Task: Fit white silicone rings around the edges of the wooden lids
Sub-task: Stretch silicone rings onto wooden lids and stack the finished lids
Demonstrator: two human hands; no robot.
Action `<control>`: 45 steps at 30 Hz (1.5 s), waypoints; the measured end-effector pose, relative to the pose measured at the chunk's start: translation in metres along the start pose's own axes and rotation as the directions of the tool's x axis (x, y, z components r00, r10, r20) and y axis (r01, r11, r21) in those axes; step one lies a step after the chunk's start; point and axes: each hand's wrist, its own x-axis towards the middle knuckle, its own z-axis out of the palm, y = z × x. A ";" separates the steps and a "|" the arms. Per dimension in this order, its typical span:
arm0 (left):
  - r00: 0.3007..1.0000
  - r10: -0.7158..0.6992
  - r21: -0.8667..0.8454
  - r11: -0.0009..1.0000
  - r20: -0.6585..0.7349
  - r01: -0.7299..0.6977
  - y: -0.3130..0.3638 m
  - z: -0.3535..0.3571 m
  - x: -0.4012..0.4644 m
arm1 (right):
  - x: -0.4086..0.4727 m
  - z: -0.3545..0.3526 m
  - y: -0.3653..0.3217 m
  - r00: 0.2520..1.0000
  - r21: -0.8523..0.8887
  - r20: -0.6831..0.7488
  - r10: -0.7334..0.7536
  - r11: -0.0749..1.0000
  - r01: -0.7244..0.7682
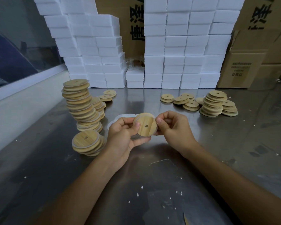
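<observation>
Wooden lid [145, 125] sat between your two hands above the metal surface [152, 176] in the head view, tilted so its flat face and small centre hole showed toward you. Your left hand [123, 135] gripped it from the left, thumb on the face and fingers [141, 140] curled underneath. Your right hand [173, 125] pinched at the lid's right edge, where a thin pale ring [154, 132] seemed to lie along the rim; how far round it was seated could not be told.

You had a stiff, light disc that should take a firm hold on its faces, and a soft, stretchy ring that would probably roll off the rim unless held by its edge and worked round bit by bit. More white rings [125, 115] lay on the surface just behind your hands.

Ringed lids stood in a leaning tall stack [81, 103] to the left, with a short stack [88, 142] beside your left wrist. Bare lids [214, 103] were piled well apart on the right. White boxes [177, 51] and cardboard cartons [250, 62] lined the back.
</observation>
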 end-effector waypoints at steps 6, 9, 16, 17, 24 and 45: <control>1.000 -0.004 -0.082 0.997 -0.015 0.003 0.004 0.000 0.001 | -0.003 0.002 0.002 0.996 0.066 0.056 0.063 0.996 -0.067; 1.000 -0.022 -0.091 0.996 -0.020 0.020 0.004 -0.001 0.002 | -0.003 0.002 0.002 0.997 0.045 0.056 0.051 0.998 -0.054; 0.990 0.123 0.366 0.926 -0.071 -0.089 -0.003 -0.002 0.002 | -0.001 0.000 0.002 0.993 -0.072 -0.103 -0.062 0.996 0.055; 0.987 0.150 0.414 0.903 -0.059 -0.112 -0.004 -0.002 0.002 | -0.001 -0.001 0.002 0.990 -0.088 -0.118 -0.079 0.994 0.069; 0.908 0.398 0.800 0.496 0.134 -0.336 -0.008 -0.010 0.004 | -0.003 0.001 0.000 0.989 -0.209 -0.086 -0.124 0.972 0.103; 0.940 0.336 0.697 0.661 0.055 -0.277 -0.004 -0.006 0.004 | 0.002 -0.004 0.010 0.985 -0.351 -0.110 -0.131 0.933 0.085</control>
